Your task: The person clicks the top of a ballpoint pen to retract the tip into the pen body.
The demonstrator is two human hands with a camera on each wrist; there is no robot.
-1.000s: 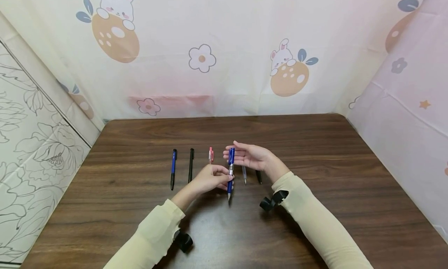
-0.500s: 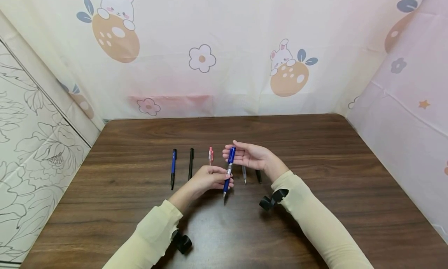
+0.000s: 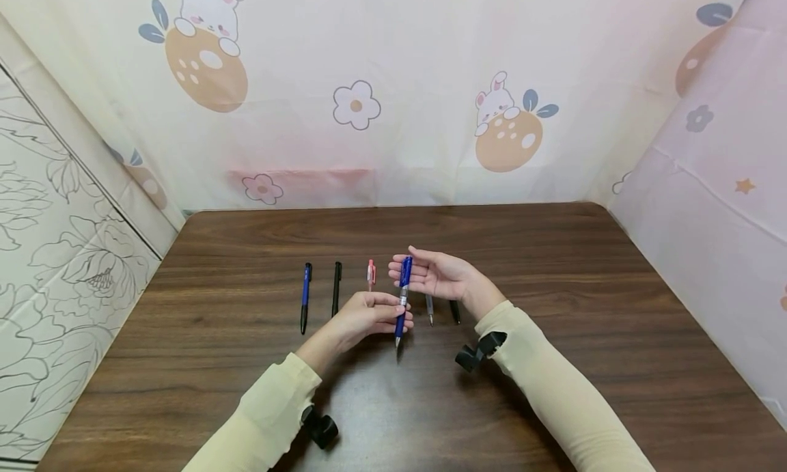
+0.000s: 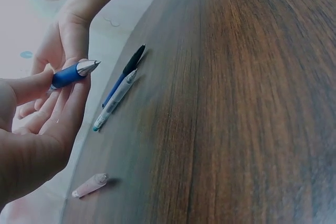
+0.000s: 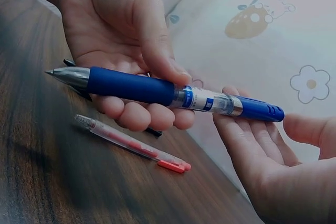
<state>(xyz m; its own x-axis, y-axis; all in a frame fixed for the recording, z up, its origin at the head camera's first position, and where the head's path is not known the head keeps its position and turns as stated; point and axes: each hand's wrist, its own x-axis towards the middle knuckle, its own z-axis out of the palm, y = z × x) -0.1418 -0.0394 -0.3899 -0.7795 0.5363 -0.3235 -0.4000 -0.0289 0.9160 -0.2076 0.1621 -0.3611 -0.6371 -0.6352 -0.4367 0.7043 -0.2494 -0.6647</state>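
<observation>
Above the table, my left hand (image 3: 364, 316) pinches a blue retractable pen (image 3: 403, 284) between thumb and fingers at its middle. The pen's metal tip points toward me in the head view. In the right wrist view its blue rubber grip (image 5: 131, 84), clear labelled barrel and blue clip end all show. My right hand (image 3: 447, 275) is palm up with its fingers extended under the clip end; the thumb stands apart from the pen. Beneath the hands, a red pen (image 5: 136, 147) with a clear barrel lies on the table, partly hidden in the head view.
Left of the hands on the wooden table (image 3: 203, 363) lie a blue pen with a black grip (image 3: 305, 298) and a black pen (image 3: 336, 287). Right of the held pen are a clear pen (image 4: 115, 100) and a blue pen with a dark grip (image 4: 124, 75). Patterned curtains (image 3: 424, 137) border the table.
The held pen's tip has swung slightly left, then partly back, with a small shift of my left hand. My right hand has stayed almost still.
</observation>
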